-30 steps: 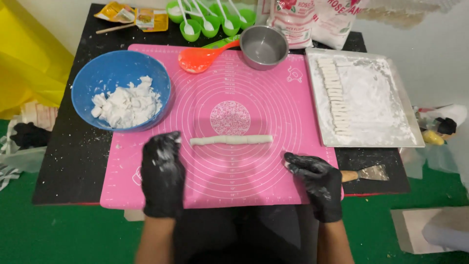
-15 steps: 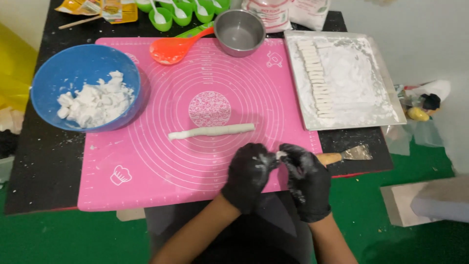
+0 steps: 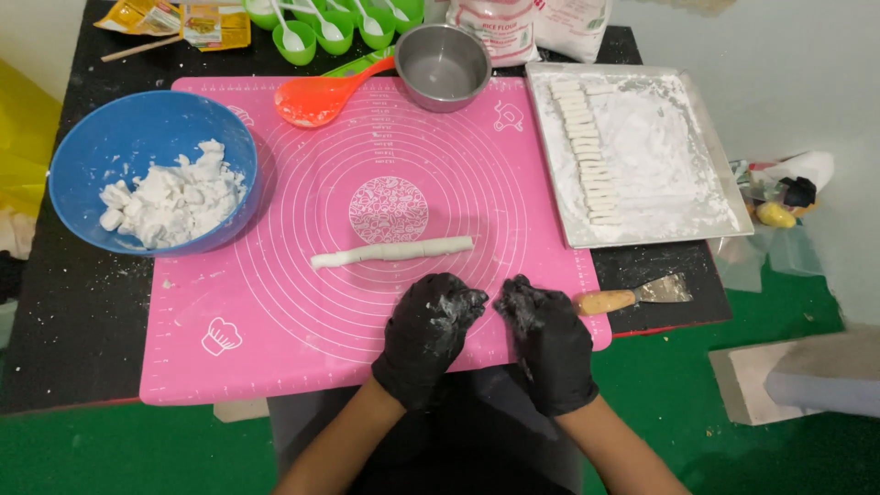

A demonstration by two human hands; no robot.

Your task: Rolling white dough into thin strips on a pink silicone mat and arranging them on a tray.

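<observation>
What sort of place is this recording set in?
Probably a home or small makeshift food-prep spot, not a commercial kitchen: a pink baking mat on a small black table, a dough rope, a floured tray of cut pieces, and a green floor.

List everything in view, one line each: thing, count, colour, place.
silicone mat: one, pink, on the table
table: one, black, floured
dough rope: one, white, mid-mat
bowl: one, blue, left, holds white dough chunks
spoon: one, orange, mat's top edge
metal bowl: one, silver, top centre
tray: one, metal, right, floured, holds a column of cut white pieces
scraper: one, wooden handle, beside the right hand
small cups: several, green, top
flour bags: two, white, top
left hand: black glove, near mat edge
right hand: black glove, beside it
</observation>
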